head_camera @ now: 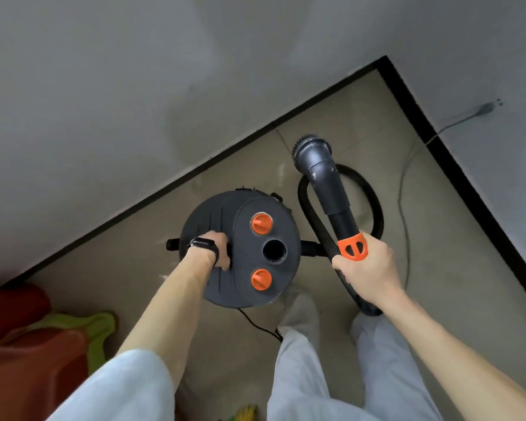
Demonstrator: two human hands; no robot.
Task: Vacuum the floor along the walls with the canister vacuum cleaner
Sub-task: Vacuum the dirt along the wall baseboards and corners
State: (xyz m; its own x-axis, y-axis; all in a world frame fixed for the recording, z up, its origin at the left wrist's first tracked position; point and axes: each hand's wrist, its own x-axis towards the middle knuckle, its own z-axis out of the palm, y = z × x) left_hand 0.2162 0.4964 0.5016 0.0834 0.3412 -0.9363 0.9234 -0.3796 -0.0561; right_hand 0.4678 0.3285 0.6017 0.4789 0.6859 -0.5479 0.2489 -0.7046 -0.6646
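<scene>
A round black canister vacuum (222, 281) with two orange knobs and an open round port on its lid sits near the corner of the room. My left hand (217, 249) grips the carry handle on top of the lid. My right hand (363, 262) grips the hose wand at its orange collar. The grey wand (325, 180) points toward the corner, and its round brush nozzle (308, 145) is near the tiled floor (346, 110). The black hose (374, 214) loops behind the wand.
Grey walls meet at a corner with a black skirting board (456, 165). A grey power cord (403, 192) runs from a wall plug (488, 107) down across the floor. A red and green plastic object (34, 350) lies at the lower left. My white trouser legs are below.
</scene>
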